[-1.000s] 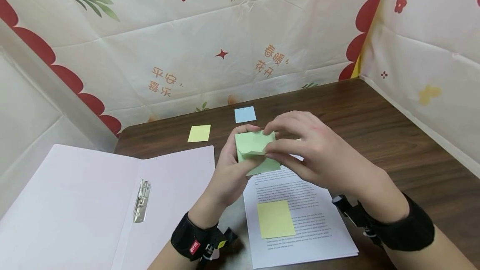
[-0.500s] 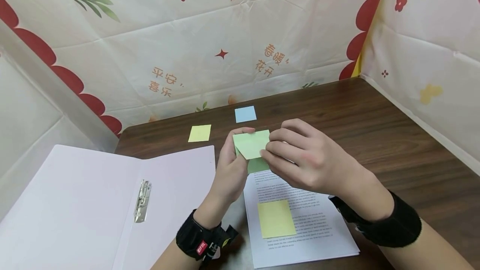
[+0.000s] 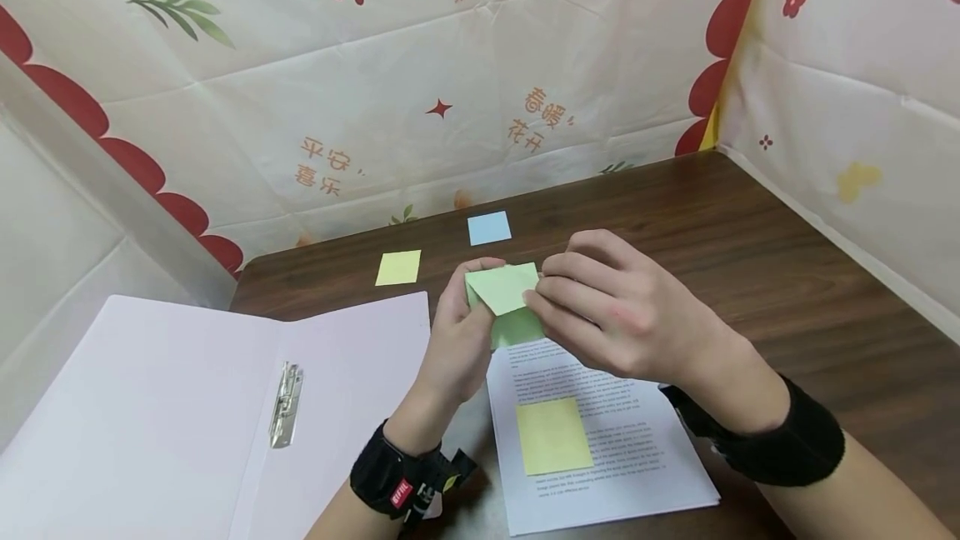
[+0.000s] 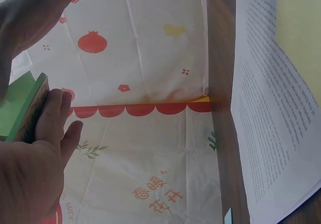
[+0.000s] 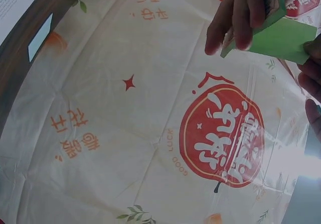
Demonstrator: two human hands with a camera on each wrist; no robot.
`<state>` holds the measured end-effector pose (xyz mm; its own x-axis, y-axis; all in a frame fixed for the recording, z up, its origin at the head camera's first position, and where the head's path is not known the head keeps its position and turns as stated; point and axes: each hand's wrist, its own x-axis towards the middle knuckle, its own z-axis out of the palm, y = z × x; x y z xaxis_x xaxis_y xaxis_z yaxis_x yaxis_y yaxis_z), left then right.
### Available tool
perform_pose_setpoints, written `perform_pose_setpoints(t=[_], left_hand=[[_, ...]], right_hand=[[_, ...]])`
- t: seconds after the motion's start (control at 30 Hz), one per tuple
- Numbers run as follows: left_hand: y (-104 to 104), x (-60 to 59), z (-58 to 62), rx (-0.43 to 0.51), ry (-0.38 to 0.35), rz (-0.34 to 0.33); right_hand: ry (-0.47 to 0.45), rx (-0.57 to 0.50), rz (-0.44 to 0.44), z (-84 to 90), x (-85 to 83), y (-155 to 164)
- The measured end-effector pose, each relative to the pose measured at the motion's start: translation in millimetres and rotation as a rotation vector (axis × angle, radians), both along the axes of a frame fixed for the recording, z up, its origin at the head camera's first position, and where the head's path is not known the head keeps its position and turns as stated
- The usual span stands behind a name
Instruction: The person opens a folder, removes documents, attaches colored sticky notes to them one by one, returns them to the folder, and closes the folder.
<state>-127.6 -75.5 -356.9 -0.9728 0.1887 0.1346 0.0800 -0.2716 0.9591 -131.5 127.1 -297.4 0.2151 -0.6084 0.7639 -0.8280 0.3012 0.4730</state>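
Observation:
In the head view my left hand (image 3: 461, 348) grips a pad of green sticky notes (image 3: 517, 330) above the printed pages. My right hand (image 3: 626, 307) pinches the right edge of the top green sheet (image 3: 504, 286), which is lifted off the pad's lower part. From the left wrist, the pad (image 4: 30, 108) shows side-on with its backing against the left fingers. In the right wrist view the lifted sheet (image 5: 281, 40) stretches from the pad to the right fingertips. Whether its far edge still sticks to the pad is hidden.
Printed pages (image 3: 630, 465) bear a yellow sticky note (image 3: 555, 436). To their left lies an opened white folder (image 3: 157, 407) with a metal clip (image 3: 287, 405). Farther back on the wooden table (image 3: 660, 198) are another yellow note (image 3: 398, 267) and a blue note (image 3: 489, 228).
The right hand has pulled the top green sheet up from a curled state to a flatter, raised one. In the last half second the hands have barely moved.

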Motion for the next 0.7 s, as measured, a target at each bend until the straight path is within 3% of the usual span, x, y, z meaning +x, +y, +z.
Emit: perform_pose_setpoints(t=[0.17,0.27,0.33,0.43,0.57,0.7], left_hand=[[-16,-20.8,-4.2,0.013,-0.117,0.162],[-38,-40.9,2.4,-0.106,-0.156,0.253],[-59,-61.7,7.7,-0.222,-0.152,0.313],[-100,-102.0,8.5,-0.38,-0.15,0.424],[-159,-144.3,-5.5,-0.529,-0.189,0.601],[-203,-160.7,-32.4,-0.582,-0.29,0.685]], right_hand=[[0.057,-0.122,0.041,8.7,9.7,9],[0.053,-0.111,0.003,11.4,11.4,18],[0.017,-0.063,-0.018,10.0,10.5,23],[-0.015,0.016,-0.032,2.3,9.9,31],[-0.003,0.065,-0.036,-13.6,9.8,38],[-0.009,0.09,-0.05,-28.4,12.4,41]])
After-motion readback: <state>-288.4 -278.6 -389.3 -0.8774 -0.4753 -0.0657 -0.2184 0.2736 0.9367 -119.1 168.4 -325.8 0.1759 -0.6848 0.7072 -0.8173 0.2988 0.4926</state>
